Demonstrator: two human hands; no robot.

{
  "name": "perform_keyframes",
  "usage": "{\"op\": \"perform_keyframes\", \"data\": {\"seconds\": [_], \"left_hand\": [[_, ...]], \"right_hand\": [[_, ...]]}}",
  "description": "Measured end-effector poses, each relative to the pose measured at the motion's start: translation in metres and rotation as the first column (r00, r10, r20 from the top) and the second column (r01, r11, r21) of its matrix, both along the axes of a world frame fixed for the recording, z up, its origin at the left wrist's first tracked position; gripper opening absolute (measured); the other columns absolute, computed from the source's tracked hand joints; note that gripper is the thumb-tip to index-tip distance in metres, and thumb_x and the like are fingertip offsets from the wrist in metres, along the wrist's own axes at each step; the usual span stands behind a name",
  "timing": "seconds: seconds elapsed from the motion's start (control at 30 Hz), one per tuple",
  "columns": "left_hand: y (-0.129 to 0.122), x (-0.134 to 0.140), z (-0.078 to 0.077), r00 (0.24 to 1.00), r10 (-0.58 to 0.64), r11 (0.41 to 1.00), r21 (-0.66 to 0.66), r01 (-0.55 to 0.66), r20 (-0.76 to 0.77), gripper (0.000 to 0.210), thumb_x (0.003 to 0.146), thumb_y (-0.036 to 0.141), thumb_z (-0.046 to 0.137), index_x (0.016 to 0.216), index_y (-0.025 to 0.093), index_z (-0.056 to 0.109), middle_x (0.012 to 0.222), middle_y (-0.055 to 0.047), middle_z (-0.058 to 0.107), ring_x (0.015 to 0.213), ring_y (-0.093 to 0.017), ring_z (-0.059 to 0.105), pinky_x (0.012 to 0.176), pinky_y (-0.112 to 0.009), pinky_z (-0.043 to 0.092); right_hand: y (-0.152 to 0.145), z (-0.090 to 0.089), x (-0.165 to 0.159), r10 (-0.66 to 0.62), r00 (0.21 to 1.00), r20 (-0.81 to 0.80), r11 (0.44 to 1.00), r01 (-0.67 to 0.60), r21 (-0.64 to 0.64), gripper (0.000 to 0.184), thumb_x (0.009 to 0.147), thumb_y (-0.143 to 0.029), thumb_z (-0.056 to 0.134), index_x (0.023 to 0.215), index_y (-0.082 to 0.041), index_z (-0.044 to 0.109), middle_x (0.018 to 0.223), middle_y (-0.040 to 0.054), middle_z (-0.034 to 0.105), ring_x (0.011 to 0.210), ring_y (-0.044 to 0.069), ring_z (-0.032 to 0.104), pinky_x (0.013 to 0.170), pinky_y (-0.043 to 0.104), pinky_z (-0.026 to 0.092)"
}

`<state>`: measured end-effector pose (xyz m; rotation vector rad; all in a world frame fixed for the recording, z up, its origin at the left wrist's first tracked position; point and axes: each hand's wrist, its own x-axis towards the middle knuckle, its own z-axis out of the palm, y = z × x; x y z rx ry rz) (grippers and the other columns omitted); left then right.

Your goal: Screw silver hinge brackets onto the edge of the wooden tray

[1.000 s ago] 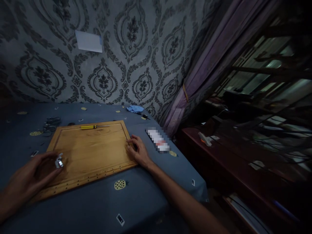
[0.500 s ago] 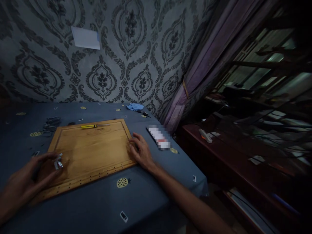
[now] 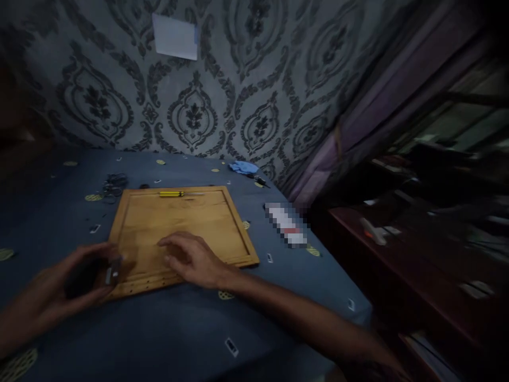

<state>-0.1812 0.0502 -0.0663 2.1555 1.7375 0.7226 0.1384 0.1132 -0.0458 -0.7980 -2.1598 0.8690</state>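
Head view, right hand [image 3: 193, 260], board edge [image 3: 154, 283] beneath

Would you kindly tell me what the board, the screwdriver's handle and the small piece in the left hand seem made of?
The board looks like wood, probably varnished: brown grain, faint sheen. The screwdriver's handle is probably smooth plastic, bright yellow with black stripes. The small piece in the left hand seems shiny metal, from its glints, though blurred.
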Motion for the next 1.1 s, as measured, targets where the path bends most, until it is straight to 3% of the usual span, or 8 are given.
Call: {"op": "perform_keyframes", "data": {"seconds": [0.07,0.2,0.4,0.6,0.83,0.93,1.1], "left_hand": [[-0.004,0.006,0.016,0.987,-0.059,0.991,-0.106,0.076,0.150,0.060,0.086,0.063,0.073,0.137,0.034,0.062,0.127,-0.003,0.081,0.115,-0.033,0.079,0.098,-0.042,0.067],[-0.002,0.009,0.040,0.959,-0.117,0.978,-0.138,0.156,0.260,0.067,0.088,0.056,0.077,0.144,0.025,0.058,0.131,-0.011,0.077,0.120,-0.031,0.075,0.104,-0.042,0.063],[-0.006,0.004,0.041,0.931,-0.286,0.936,-0.143,0.322,0.226,0.068,0.097,0.045,0.077,0.154,0.025,0.047,0.131,-0.008,0.074,0.123,-0.024,0.072,0.109,-0.040,0.058],[-0.015,0.012,0.043,0.912,-0.396,0.906,-0.118,0.408,0.109,0.061,0.102,0.042,0.073,0.155,0.026,0.047,0.131,-0.009,0.069,0.125,-0.026,0.065,0.107,-0.041,0.056],[-0.024,0.011,0.041,0.903,-0.427,0.898,-0.094,0.430,0.046,0.060,0.104,0.042,0.071,0.155,0.024,0.045,0.137,-0.010,0.065,0.131,-0.028,0.061,0.111,-0.042,0.054],[-0.026,0.012,0.039,0.893,-0.449,0.892,-0.045,0.450,0.046,0.059,0.105,0.040,0.070,0.155,0.025,0.042,0.137,-0.010,0.066,0.129,-0.027,0.062,0.110,-0.041,0.054],[-0.028,0.014,0.038,0.889,-0.457,0.889,0.003,0.457,0.012,0.059,0.106,0.040,0.068,0.156,0.023,0.041,0.134,-0.012,0.066,0.127,-0.028,0.062,0.109,-0.043,0.054]], "right_hand": [[0.001,-0.003,-0.014,0.023,0.998,-0.053,0.997,-0.027,-0.067,0.026,0.099,-0.024,0.062,0.123,-0.022,0.072,0.119,0.0073,0.081,0.107,0.022,0.078,0.096,0.038,0.064],[0.002,-0.010,-0.035,0.052,0.983,-0.175,0.977,-0.086,-0.193,0.027,0.101,-0.021,0.055,0.125,-0.021,0.068,0.123,0.0083,0.080,0.114,0.019,0.078,0.099,0.035,0.063],[-0.006,-0.014,-0.044,0.075,0.975,-0.210,0.958,-0.129,-0.255,0.025,0.102,-0.022,0.057,0.124,-0.023,0.069,0.123,0.0083,0.080,0.117,0.020,0.078,0.100,0.038,0.064],[-0.021,-0.014,-0.038,0.130,0.984,-0.118,0.991,-0.125,0.045,0.031,0.103,-0.016,0.057,0.130,-0.028,0.067,0.120,0.0072,0.079,0.112,0.022,0.076,0.097,0.040,0.065],[-0.032,-0.013,-0.039,0.208,0.975,-0.078,0.963,-0.190,0.192,0.043,0.101,-0.007,0.056,0.138,-0.029,0.063,0.118,0.0060,0.080,0.111,0.023,0.076,0.097,0.041,0.064],[-0.034,-0.013,-0.040,0.214,0.976,-0.033,0.935,-0.195,0.297,0.042,0.102,-0.007,0.055,0.140,-0.025,0.061,0.119,0.0089,0.080,0.111,0.024,0.076,0.095,0.043,0.065],[-0.035,-0.009,-0.040,0.258,0.965,0.055,0.900,-0.261,0.350,0.040,0.104,-0.008,0.054,0.141,-0.022,0.062,0.122,0.0107,0.081,0.114,0.024,0.077,0.097,0.045,0.065]]}}
